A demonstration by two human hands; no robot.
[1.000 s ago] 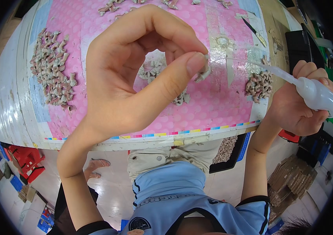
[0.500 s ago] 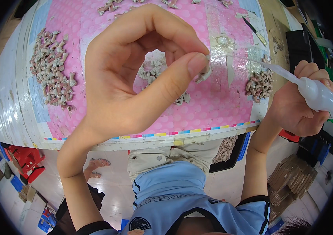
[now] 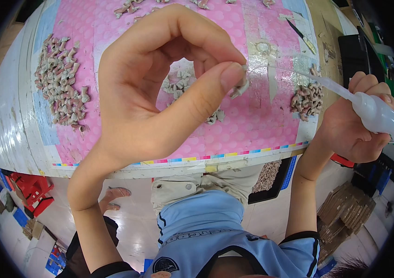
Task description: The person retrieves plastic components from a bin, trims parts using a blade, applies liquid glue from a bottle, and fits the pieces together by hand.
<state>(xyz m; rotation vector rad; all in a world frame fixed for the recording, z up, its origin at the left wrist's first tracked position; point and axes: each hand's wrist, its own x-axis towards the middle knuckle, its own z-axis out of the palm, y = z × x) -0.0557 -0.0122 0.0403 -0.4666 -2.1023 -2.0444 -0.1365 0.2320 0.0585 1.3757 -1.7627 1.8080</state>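
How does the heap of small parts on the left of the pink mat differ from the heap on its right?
The left heap is larger and spread loosely; the right heap is smaller and tightly clumped. The left heap lies far from both hands; the right heap sits beside the right hand. Both hold similar pale beige pieces.

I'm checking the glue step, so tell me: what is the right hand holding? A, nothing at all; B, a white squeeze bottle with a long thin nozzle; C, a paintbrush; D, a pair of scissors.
B: the right hand grips a white squeeze bottle whose thin nozzle reaches to the small grey piece pinched in the left hand.
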